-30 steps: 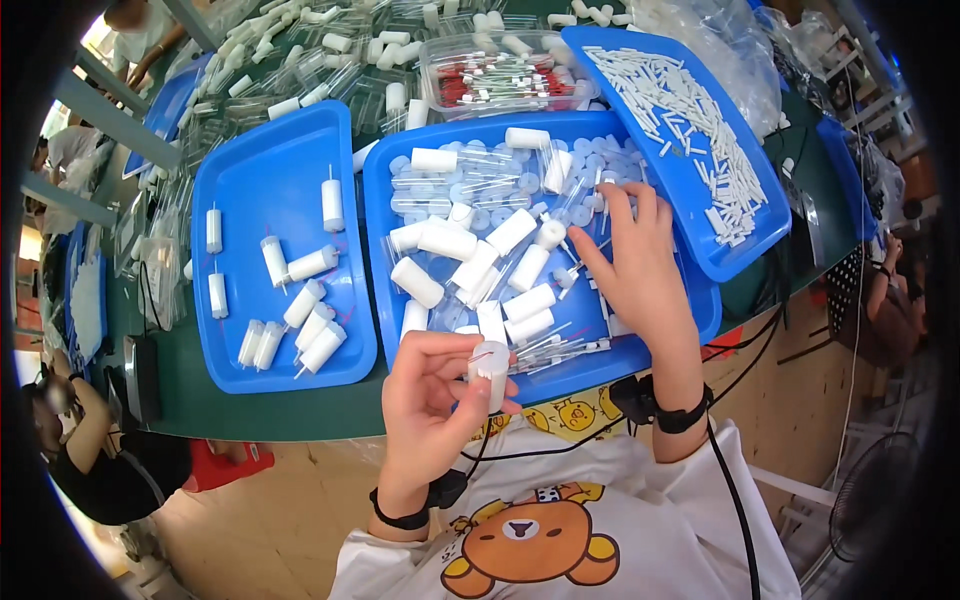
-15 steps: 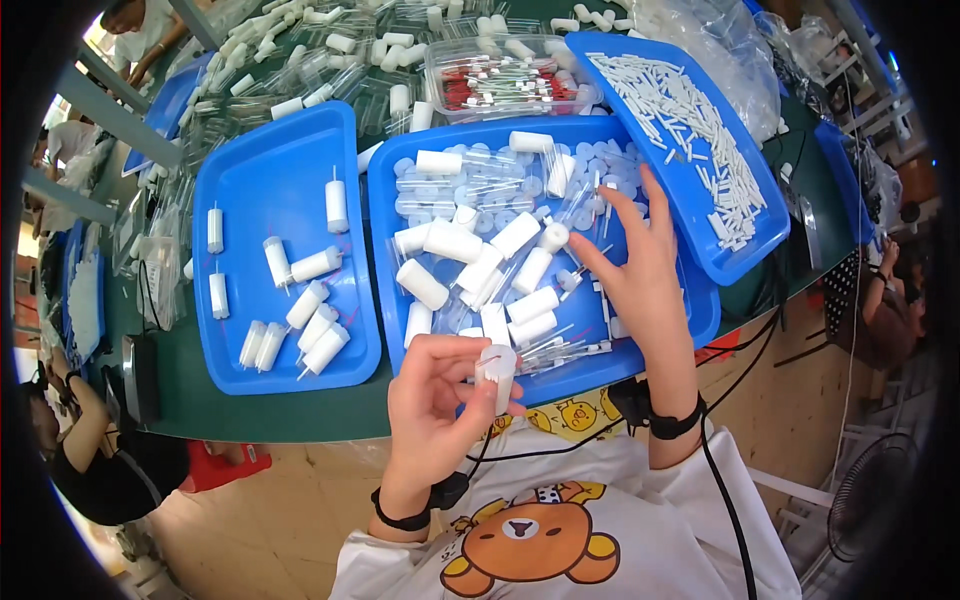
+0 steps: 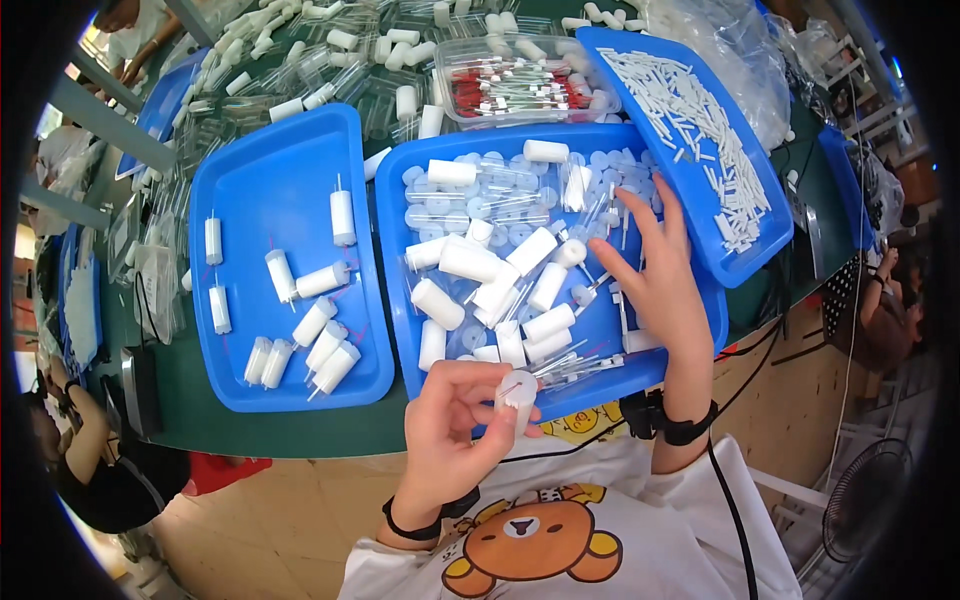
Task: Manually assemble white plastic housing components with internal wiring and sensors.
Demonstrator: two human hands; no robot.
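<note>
White cylinder (image 3: 518, 394) (one) in left fingers (image 3: 468, 375), ten more in left tray (image 3: 265, 165)

no words or numbers i can read. on my white shirt (image 3: 690, 540), tiny dark marks (image 3: 453, 552) beside brown bear print (image 3: 530, 550), possibly lettering, too small to make out. yellow cloth (image 3: 582, 424) between shirt and middle blue tray (image 3: 560, 131): printed figures, no legible words. white cylinder (image 3: 517, 390) in my left hand (image 3: 452, 430), clear box (image 3: 520, 121): nothing readable on either.
</note>
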